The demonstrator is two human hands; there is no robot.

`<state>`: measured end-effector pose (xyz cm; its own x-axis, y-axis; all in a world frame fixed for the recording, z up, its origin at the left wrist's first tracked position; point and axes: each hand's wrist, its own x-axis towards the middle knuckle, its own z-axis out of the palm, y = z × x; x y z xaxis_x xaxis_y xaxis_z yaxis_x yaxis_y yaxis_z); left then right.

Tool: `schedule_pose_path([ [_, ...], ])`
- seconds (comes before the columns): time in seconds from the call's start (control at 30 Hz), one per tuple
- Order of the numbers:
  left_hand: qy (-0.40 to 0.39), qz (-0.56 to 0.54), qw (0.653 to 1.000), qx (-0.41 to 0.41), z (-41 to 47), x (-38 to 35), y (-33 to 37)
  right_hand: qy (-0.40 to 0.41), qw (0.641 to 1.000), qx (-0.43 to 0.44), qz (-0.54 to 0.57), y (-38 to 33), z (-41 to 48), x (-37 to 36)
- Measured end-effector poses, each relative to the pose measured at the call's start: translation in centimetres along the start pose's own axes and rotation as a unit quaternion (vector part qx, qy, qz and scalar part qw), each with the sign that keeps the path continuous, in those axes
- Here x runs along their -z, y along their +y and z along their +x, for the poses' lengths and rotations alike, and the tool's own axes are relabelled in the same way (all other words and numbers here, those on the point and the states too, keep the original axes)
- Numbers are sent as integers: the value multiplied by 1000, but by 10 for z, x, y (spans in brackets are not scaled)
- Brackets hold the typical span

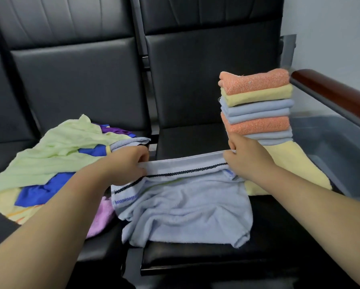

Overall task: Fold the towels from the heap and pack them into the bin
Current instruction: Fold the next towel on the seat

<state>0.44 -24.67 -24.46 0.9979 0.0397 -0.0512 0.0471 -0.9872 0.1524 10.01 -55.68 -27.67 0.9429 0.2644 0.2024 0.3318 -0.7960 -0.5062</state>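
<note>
1. My left hand (129, 163) pinches the far left edge of a pale blue terry towel with a dark braided stripe (181, 203), fingers curled over the hem.
2. My right hand (243, 157) pinches the same hem at its far right end, so the edge runs taut between my two hands.
3. The rest of that towel lies rumpled on the black padded bench seat (195, 138) in front of me, its near edge hanging close to the seat's front.
4. The loose heap of unfolded towels, pale green, royal blue, yellow and lilac, (49, 159) sits on the seat to my left, touching the blue towel's left side.
5. A tall stack of folded orange, yellow and blue towels (256, 105) stands just beyond my right hand, on a flat yellow towel (295, 163).
6. The grey plastic bin (331, 147) sits at the far right, below a dark wooden armrest (331, 88).
</note>
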Motion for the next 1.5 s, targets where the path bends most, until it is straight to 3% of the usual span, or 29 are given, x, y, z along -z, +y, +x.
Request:
schedule_pose_path([
  [0.1, -8, -17, 999, 38, -14, 2, -1, -7, 1000, -18, 15, 4, -6, 4],
  [0.4, 75, -87, 988, 100, -49, 15, -10, 6, 997, -72, 42, 10, -12, 11],
  [0.63, 109, -214, 952, 190, -58, 9, -30, -23, 987, -122, 103, 14, -9, 3],
  [0.77, 76, -373, 876, 295, -56, -1, -48, -37, 921, -235, 308, 6, -3, 1],
  [0.83, 78, -481, 802, 346, -51, -2, -53, -59, 868, -266, 415, -1, -1, 0],
  [0.9, 115, -604, 705, 354, -43, 0, -54, -53, 843, -259, 468, -13, 4, -4],
  [0.97, 157, -683, 645, 304, -34, 4, -50, -36, 865, -220, 449, -25, 13, -4],
  [1.13, 318, -710, 612, 142, -16, 33, -36, 62, 912, -128, 384, -46, 52, 26],
  [1.23, 383, -692, 610, 56, -19, 61, -29, 173, 938, -64, 294, -67, 52, 65],
  [1.3, 387, -663, 640, 30, -28, 67, -28, 220, 936, -30, 274, -69, 45, 78],
  [1.43, 278, -572, 767, 85, -40, 45, -36, 151, 964, -38, 215, -39, 19, 61],
  [1.5, 199, -461, 852, 148, -42, 25, -45, 49, 986, -52, 148, -14, 7, 39],
])
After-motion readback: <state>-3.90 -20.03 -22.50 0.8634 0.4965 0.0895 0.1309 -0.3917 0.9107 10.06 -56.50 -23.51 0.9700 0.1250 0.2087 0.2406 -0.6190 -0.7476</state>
